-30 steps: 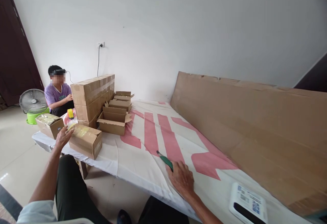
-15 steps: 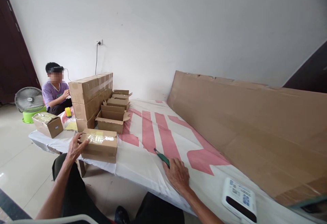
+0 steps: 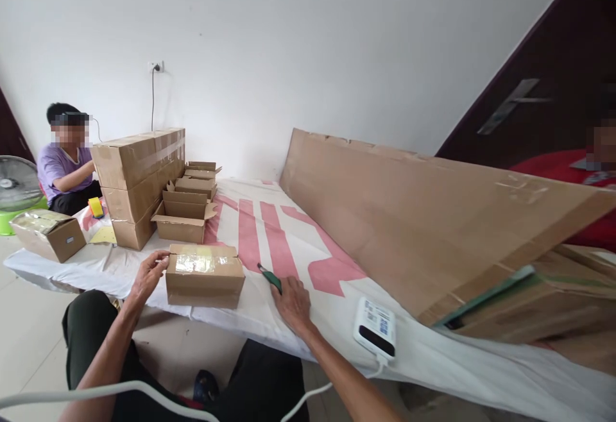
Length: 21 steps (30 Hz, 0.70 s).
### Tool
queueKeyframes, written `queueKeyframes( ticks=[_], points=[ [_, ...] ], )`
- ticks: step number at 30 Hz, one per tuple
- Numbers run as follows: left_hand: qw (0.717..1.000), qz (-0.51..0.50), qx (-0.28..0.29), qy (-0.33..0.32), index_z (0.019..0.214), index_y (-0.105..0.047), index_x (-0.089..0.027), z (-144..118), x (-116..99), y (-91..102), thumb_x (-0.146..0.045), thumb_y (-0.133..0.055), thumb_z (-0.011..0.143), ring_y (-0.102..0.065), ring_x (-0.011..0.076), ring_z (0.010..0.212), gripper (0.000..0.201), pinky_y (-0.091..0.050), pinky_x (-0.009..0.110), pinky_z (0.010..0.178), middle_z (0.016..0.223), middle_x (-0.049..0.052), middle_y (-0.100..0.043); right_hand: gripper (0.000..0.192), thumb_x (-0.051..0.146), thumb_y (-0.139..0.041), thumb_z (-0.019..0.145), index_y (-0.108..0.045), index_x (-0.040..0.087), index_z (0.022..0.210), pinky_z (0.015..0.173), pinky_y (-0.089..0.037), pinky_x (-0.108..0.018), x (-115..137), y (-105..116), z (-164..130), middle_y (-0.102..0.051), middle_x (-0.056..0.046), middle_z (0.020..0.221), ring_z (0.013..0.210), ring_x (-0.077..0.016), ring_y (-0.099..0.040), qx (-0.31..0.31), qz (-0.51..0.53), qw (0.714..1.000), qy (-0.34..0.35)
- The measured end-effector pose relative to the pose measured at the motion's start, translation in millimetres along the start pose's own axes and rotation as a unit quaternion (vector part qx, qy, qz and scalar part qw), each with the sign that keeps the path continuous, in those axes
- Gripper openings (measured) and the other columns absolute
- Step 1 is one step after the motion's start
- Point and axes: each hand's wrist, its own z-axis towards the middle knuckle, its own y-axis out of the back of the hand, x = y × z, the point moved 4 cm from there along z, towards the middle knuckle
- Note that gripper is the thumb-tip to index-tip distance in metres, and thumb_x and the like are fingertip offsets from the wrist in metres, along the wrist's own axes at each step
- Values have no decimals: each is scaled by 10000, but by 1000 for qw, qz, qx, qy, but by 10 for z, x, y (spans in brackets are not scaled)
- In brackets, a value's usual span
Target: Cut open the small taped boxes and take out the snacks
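My left hand point(image 3: 147, 277) rests with spread fingers against the left end of a small taped cardboard box point(image 3: 205, 274) near the front edge of the white and pink sheet point(image 3: 250, 236). My right hand point(image 3: 292, 303) lies on the sheet just right of that box, closed on a green-handled tool point(image 3: 271, 278) whose tip points away from me.
A stack of long cartons point(image 3: 137, 181) and several open small boxes point(image 3: 185, 213) stand at the back left. Another taped box point(image 3: 45, 235) sits far left. A white device point(image 3: 375, 327) with a cable lies right of my hand. A large cardboard sheet point(image 3: 409, 217) leans behind. A seated person point(image 3: 65, 162) and fan point(image 3: 17, 185) are left.
My left hand has slid the taped box rightwards along the sheet towards my right hand. The view has swung right; my right hand stays on the green tool.
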Motion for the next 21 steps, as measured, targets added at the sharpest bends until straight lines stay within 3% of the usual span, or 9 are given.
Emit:
queueKeyframes(
  ticks=[4, 12, 17, 21],
  points=[
    [997, -62, 32, 35, 1037, -782, -199, 148, -80, 49, -609, -804, 683, -727, 296, 1015, 542, -583, 381, 808, 1132, 106, -801, 213, 304, -540, 1090, -697, 161, 1089, 881, -390, -381, 4, -5, 14, -685, -133, 1136, 1119, -302, -602, 4, 1, 1000, -10],
    [995, -45, 72, 54, 941, -741, -216, 180, -273, 73, -521, -847, 629, -710, 257, 877, 449, -515, 363, 805, 854, 31, -786, 202, 307, -546, 1082, -700, 177, 1069, 890, -391, -385, -13, -70, 33, -689, -131, 1133, 1105, -300, -599, -18, 5, 1000, -6],
    [993, -58, 83, 64, 912, -715, -203, 206, -270, 26, -503, -927, 570, -684, 212, 769, 503, -464, 314, 742, 777, 13, -767, 202, 305, -554, 1082, -705, 170, 1076, 887, -392, -385, -23, -83, 33, -687, -129, 1125, 1114, -303, -600, -16, 6, 1000, -7],
    [989, -88, 96, 76, 986, -730, -188, 180, -251, -40, -547, -952, 568, -731, 244, 816, 595, -486, 328, 758, 832, 52, -808, 207, 312, -551, 1086, -700, 170, 1074, 881, -388, -384, -30, -75, 26, -685, -127, 1131, 1120, -303, -597, -7, 6, 1000, -14]
  ],
)
